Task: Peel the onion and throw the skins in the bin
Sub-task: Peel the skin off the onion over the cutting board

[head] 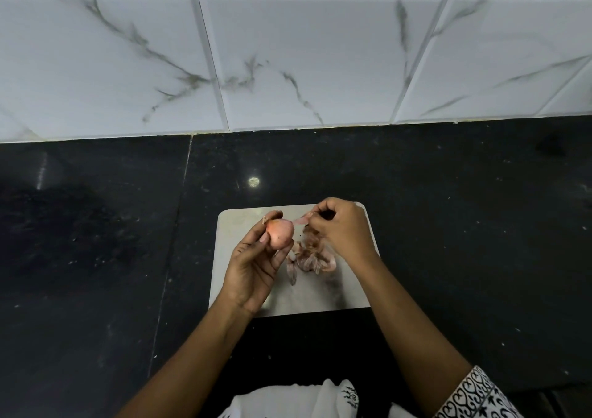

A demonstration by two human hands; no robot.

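White marble-veined wall tiles (288, 58) fill the upper part of the view, meeting a dark polished desk (96, 241) along a straight edge. One small bright reflection sits on the desk between the tiles and the board.

Landmark: a pale rectangular cutting board (349, 292) with rounded corners, lying flat on the desk in the middle of the view.

Left hand (256, 267): raised over the board's left edge, palm toward the camera, fingers curled around the onion (281, 231). The onion is pinkish and smooth, mostly bare of dry skin, with a small tuft of papery remnant at its upper left end. It is off the board surface, gripped between thumb and fingertips.

Right hand (342, 228): over the board's far right part, fingers pinched closed on a strip of skin (301, 221) that runs leftward to the onion (whether it remains attached to the onion cannot be told).

Loose skins (309, 259): a small heap of brownish-pink papery pieces on the board near its middle, just below the right hand and just right of the left hand.

Near the board's front edge, a white garment (288, 398) shows at the bottom of the view, and a black-and-white patterned sleeve (477, 395) covers the right forearm.
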